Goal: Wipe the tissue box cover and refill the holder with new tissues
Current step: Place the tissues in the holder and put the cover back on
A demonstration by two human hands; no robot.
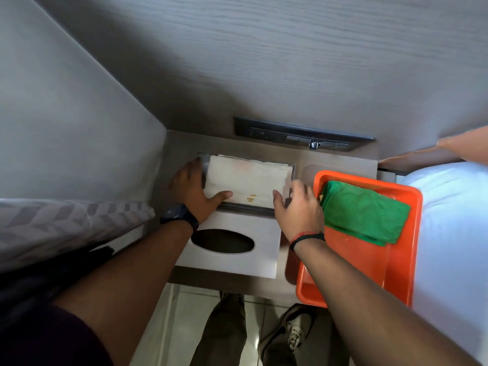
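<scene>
A white stack of tissues (248,180) lies in the recessed metal-rimmed holder (292,167) set into the bedside table. My left hand (194,190) grips the stack's left end, thumb on top. My right hand (298,207) holds its right end, thumb resting on the top sheet. The white tissue box cover (261,262) with its dark oval slot lies flat on the table just in front of the holder, partly under my left wrist.
An orange tray (396,265) with a folded green cloth (364,212) sits at the right, overhanging the table edge. A dark switch panel (303,134) is on the back wall. Beds flank both sides. My shoes stand on the tiled floor below.
</scene>
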